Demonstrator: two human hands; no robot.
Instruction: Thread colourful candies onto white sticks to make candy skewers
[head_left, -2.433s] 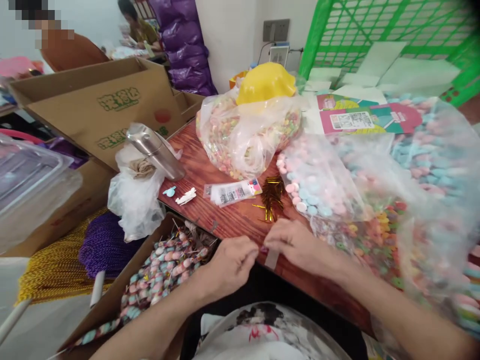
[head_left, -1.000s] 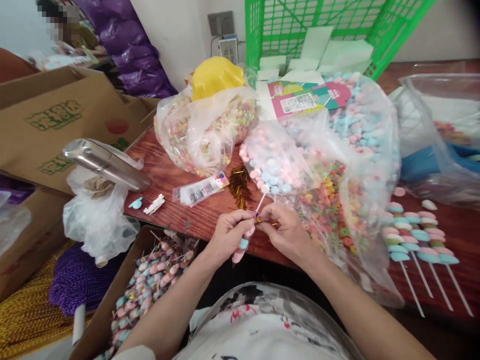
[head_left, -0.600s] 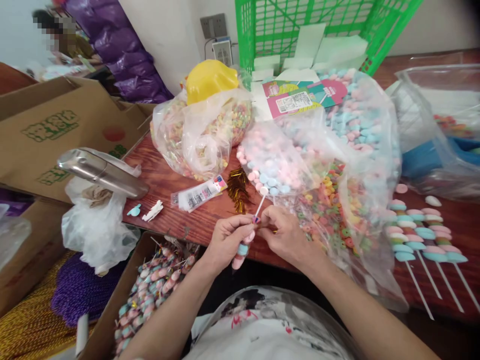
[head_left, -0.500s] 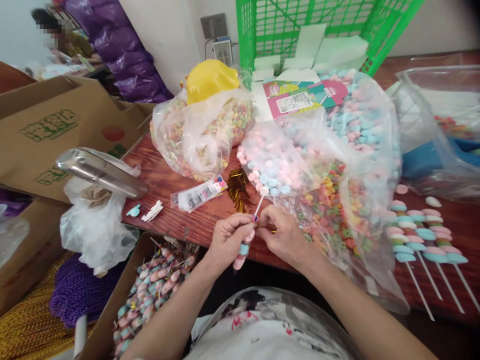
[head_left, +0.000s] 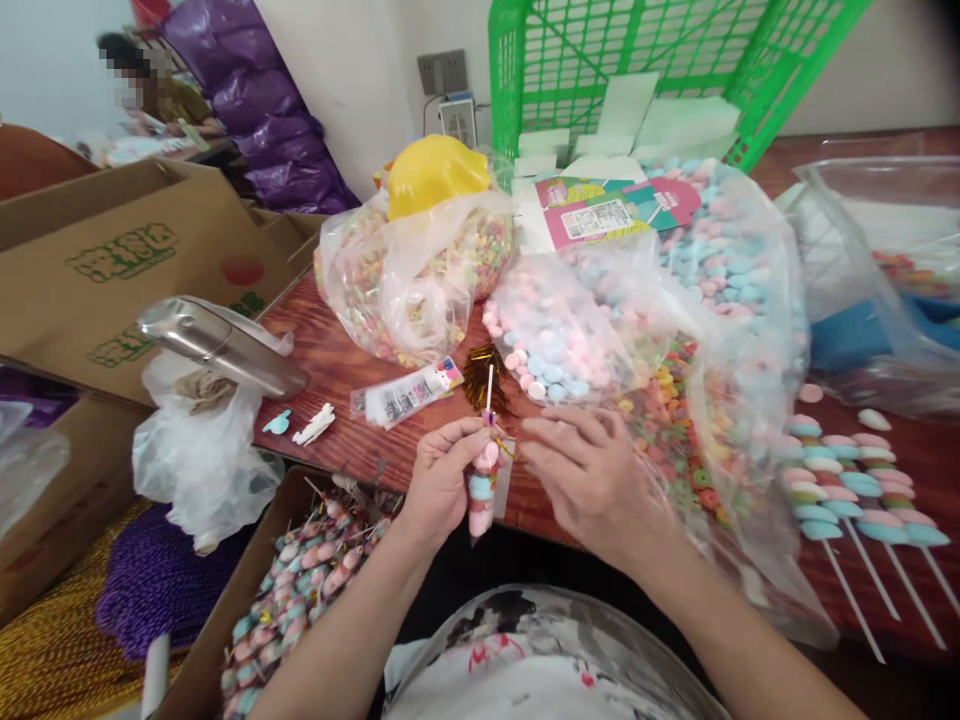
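My left hand (head_left: 446, 470) is closed on a marshmallow skewer (head_left: 481, 487) of pink and blue pieces at the table's front edge. Its white stick points up, away from me, and a gold twist tie (head_left: 504, 447) sticks out near its neck. To the right of the skewer, my right hand (head_left: 585, 465) is open, its fingers stretched toward it without touching and nothing seen in them. Beyond the hands lies a bunch of gold twist ties (head_left: 480, 372). Below left, a cardboard box holds a heap of finished-looking marshmallow skewers (head_left: 307, 570).
Bags of pink and blue marshmallows (head_left: 555, 320) and ring candies (head_left: 675, 420) fill the table's middle. Unwrapped skewers (head_left: 862, 480) lie at right. A steel flask (head_left: 225, 345), printed labels (head_left: 409, 392) and a green crate (head_left: 675, 60) surround them. A person sits far left.
My right hand has let go of the skewer's neck and moved right, its fingers opening. The skewer now stands more upright in my left hand, with the gold tie showing on it.
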